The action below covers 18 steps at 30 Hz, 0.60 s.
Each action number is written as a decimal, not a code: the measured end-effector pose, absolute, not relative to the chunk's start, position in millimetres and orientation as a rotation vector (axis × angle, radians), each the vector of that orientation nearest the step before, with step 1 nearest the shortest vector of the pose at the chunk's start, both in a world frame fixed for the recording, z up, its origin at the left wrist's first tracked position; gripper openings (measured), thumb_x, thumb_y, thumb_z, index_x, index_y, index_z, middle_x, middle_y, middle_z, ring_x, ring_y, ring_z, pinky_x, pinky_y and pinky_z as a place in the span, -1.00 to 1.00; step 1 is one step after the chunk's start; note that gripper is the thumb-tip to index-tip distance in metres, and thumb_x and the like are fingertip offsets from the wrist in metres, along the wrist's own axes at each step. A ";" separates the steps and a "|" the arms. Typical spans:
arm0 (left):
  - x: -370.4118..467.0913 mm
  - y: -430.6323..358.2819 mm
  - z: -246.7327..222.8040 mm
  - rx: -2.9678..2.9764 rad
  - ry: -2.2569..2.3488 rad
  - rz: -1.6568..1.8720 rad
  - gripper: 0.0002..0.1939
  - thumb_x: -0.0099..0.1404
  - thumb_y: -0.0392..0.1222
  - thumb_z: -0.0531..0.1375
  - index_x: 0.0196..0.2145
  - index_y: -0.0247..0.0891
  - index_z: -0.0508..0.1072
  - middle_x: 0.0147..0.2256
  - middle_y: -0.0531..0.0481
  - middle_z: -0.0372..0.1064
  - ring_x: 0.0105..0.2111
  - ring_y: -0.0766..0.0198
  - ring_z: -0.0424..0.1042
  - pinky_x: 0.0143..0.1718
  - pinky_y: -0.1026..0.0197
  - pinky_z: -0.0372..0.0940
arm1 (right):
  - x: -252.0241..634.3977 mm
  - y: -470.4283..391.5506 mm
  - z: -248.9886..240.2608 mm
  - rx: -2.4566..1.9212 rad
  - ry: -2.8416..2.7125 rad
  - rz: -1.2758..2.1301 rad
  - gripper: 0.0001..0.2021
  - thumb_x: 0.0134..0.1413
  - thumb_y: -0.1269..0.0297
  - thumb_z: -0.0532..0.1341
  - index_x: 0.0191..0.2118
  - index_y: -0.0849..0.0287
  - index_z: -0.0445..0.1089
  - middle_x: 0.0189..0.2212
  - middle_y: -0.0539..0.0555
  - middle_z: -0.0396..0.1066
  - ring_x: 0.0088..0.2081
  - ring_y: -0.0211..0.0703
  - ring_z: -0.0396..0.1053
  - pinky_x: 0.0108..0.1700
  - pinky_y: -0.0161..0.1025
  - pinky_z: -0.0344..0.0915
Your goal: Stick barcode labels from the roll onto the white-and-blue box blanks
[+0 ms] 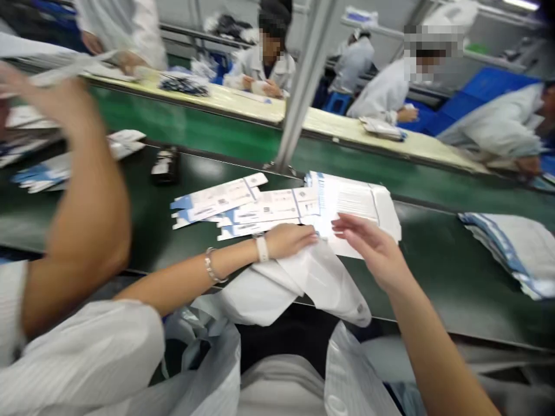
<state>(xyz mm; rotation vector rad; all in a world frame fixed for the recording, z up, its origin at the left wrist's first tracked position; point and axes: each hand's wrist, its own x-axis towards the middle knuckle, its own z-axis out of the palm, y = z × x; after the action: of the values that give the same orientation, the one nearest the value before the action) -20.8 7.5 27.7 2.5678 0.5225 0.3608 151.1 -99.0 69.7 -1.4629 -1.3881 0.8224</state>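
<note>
My left hand [290,240], wearing a white wristband and a bracelet, is closed on a limp white sheet [333,283]. The sheet hangs in folds over the front edge of the green work surface and has a small dark mark near its lower corner. My right hand [375,248] is just right of it, fingers partly bent and thumb apart, with nothing visible in it. Behind both hands lies a pile of white printed sheets [355,199] with blue edging. Flat white-and-blue cartons [269,208] overlap to the left of that pile.
A co-worker's blurred arm [87,190] reaches across the left side. A small black object [165,164] lies behind the cartons. Folded white-and-blue packs [515,248] rest at right. A metal post [303,86] rises from the back edge; several people work beyond.
</note>
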 end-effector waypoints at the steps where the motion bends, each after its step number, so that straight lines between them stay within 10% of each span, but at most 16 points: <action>1: -15.0 8.9 23.3 2.545 0.505 0.347 -0.71 0.38 -0.06 -0.05 -0.20 -0.33 0.34 -0.36 0.00 0.36 -0.38 0.32 0.38 -0.31 0.21 0.30 | 165.4 -115.8 56.1 -1.548 -1.392 0.843 -0.60 0.05 0.14 0.22 0.03 0.02 0.30 -0.02 0.09 0.36 0.00 -0.06 0.33 0.06 -0.03 0.28; 9: -14.3 30.7 26.0 2.462 0.690 0.390 -0.71 0.38 -0.06 -0.10 -0.30 -0.26 0.30 -0.39 0.01 0.36 -0.42 0.30 0.36 -0.42 0.29 0.15 | 181.8 -181.2 20.4 -1.642 -1.176 1.211 -0.37 0.01 0.17 0.25 0.21 0.00 0.08 -0.07 0.13 0.41 -0.16 -0.11 0.43 -0.18 -0.20 0.42; 18: -12.5 33.4 25.8 2.466 0.728 0.368 -0.72 0.36 -0.06 -0.07 -0.33 -0.28 0.31 -0.43 0.04 0.36 -0.45 0.34 0.35 -0.44 0.32 0.17 | 192.8 -182.1 15.8 -1.704 -1.501 0.402 -0.69 -0.07 0.26 0.32 -0.12 -0.02 0.44 -0.64 -0.13 0.31 -0.62 -0.38 0.21 -0.57 -0.39 0.20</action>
<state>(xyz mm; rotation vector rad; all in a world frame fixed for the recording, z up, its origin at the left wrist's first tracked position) -12.5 33.4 25.8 2.4655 0.7280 0.3682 192.8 -182.1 15.8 -1.7040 -1.5005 0.4020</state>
